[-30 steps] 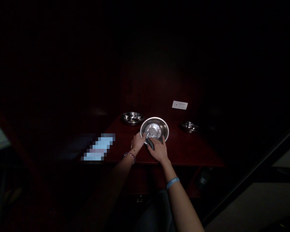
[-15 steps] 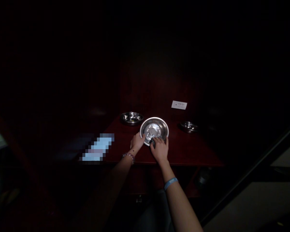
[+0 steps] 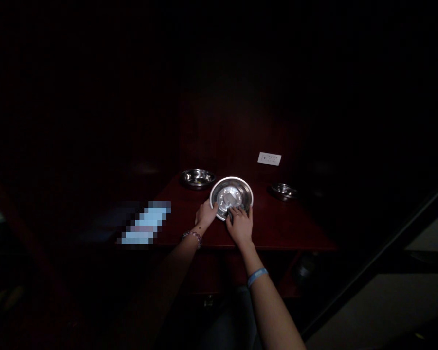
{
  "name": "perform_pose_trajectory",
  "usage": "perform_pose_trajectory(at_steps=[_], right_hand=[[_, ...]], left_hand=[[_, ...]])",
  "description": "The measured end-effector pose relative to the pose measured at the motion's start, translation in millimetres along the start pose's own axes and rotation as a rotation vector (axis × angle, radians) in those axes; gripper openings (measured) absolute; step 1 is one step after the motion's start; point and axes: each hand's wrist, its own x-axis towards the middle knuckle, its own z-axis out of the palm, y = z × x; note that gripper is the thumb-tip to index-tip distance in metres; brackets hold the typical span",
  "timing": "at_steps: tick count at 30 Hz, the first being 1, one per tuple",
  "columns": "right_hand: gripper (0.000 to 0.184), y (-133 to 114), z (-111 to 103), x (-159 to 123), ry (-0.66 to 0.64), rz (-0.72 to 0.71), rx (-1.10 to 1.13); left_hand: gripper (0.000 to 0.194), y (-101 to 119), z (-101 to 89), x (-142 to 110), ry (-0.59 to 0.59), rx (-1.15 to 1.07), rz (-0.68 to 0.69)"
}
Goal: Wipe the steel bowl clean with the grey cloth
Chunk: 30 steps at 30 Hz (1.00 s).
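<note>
Steel bowl held at the near middle of the red-brown tabletop, tilted, hollow facing the wearer; cannot tell whether its lower edge touches the wood. Left hand grips the near-left rim, thumb over the lip, the other fingers mostly hidden. Right hand reaches over the near rim, fingers bent around a dark pad against the lower inside; too dim to say what kind.

Change over the last second: right fingers go from stretched to bent, and the pad shifts slightly rightward along the inside. Bowl and left hand keep nearly the same pose. My reading: left hand steadies, right hand does the moving, so the work is within the bowl.

Around: second bowl behind and to the left, small yellowish speck inside; third bowl to the right, apart from the hands; white socket on the back wall
</note>
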Motion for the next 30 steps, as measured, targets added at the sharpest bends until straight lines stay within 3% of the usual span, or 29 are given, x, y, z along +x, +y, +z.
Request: perform_pose_trajectory(at_steps=[15,23,30], right_hand=[[0.054,4.5,3.9,2.6,-0.162,-0.183,0.164],[0.054,1.0,1.4,1.5,-0.156,-0.191,0.131],[0.044,-3.1,-4.3,1.5,-0.129,-0.111,0.112]], left_hand=[[0.038,-6.5,5.3,4.6,0.003,-0.026,0.007],[0.037,-3.1,1.7,1.5,0.002,-0.021,-0.005],[0.037,-4.5,3.6,4.2,0.001,-0.020,0.000]])
